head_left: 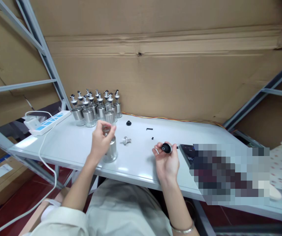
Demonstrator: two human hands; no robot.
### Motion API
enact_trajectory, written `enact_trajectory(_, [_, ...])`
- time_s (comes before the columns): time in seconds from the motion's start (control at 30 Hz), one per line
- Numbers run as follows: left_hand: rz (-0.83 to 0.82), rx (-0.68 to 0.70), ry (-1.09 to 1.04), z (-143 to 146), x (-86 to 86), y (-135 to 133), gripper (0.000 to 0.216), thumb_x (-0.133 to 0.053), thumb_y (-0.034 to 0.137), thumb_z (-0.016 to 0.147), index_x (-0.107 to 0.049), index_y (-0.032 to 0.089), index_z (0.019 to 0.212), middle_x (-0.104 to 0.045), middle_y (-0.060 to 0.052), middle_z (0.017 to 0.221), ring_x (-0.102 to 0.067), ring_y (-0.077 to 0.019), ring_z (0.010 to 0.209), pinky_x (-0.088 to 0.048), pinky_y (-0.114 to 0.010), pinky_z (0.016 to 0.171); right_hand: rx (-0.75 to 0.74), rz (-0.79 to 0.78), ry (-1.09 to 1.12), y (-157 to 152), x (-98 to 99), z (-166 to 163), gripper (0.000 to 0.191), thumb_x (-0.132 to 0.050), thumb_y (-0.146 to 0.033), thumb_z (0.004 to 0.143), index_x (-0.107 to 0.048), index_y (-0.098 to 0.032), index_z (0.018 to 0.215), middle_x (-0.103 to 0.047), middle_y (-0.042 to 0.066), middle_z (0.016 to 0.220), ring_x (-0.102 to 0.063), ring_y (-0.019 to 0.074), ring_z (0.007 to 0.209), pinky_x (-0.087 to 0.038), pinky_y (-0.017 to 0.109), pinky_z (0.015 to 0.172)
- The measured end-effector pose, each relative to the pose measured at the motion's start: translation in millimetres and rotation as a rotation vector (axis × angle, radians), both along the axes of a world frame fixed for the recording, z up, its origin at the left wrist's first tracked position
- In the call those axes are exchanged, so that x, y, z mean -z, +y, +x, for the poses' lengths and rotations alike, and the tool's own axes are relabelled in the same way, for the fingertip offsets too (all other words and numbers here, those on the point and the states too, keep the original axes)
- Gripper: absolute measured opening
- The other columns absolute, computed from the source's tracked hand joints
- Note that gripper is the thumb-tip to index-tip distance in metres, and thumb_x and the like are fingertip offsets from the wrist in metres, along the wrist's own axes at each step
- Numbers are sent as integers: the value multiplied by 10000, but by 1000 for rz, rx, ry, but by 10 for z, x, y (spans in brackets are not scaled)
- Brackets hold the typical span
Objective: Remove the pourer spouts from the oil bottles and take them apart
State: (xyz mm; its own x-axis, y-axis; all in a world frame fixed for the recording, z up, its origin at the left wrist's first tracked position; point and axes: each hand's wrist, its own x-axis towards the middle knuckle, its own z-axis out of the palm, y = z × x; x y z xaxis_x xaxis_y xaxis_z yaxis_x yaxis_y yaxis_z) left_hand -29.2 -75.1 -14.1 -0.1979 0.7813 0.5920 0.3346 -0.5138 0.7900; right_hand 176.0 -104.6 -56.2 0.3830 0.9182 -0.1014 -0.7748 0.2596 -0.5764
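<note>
My left hand [101,140] is closed around the neck of a glass bottle with a steel sleeve [110,152], which stands upright near the table's front edge. In my right hand [167,164], palm up, lies a round black-and-silver pourer top [166,148], gripped by the fingers. Between my hands a loose silver spout piece [126,141] rests on the table. Farther back are a black stopper [128,123], a thin black lever-like strip [149,128] and a tiny black piece [152,138].
Several steel-sleeved bottles with pourers [89,114] stand at the back left. A white power strip [52,123] with a plug and cable lies at the left edge. A dark phone-like screen [187,153] is at right, beside a blurred area. Cardboard [167,85] walls the back.
</note>
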Motion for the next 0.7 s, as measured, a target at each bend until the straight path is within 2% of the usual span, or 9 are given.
enact_trajectory(0.1, [54,-163,65,-290,17,385,214,-587,339,791,-442,188,835,-528,37,691,-562,-89,565,-435,-200,529,42,21,-62,-30,-6,-42,309,-593,-507,752,-530,-204,763,-591,-23,681,-557,106,586,-439,242,560])
enact_trajectory(0.2, [80,-226,141,-523,48,838,180,-536,326,816,-421,188,835,-534,24,716,-565,-97,568,-443,-225,559,133,16,-149,-51,32,-81,329,-590,-525,753,-544,-199,769,-547,-26,732,-532,96,603,-436,237,552])
enact_trajectory(0.37, [195,-397,316,-781,114,1407,109,-479,278,837,-445,177,856,-555,-43,832,-573,-154,763,-455,-301,739,333,-24,-294,-63,84,-109,348,-559,-530,786,-582,-195,875,-481,-25,803,-485,70,611,-434,218,583])
enact_trajectory(0.5, [226,-453,494,-861,118,1591,123,-419,261,867,-486,160,888,-583,-94,911,-559,-196,873,-420,-345,837,294,-42,-342,-71,70,-126,376,-546,-517,796,-596,-190,976,-458,-19,825,-481,68,620,-434,222,614])
enact_trajectory(0.7, [191,-570,710,-845,33,1609,203,-399,287,896,-542,142,895,-645,-131,1006,-540,-267,1017,-304,-448,930,246,-30,-427,-94,54,-158,375,-530,-522,806,-568,-212,1014,-452,-21,819,-472,81,641,-419,229,612])
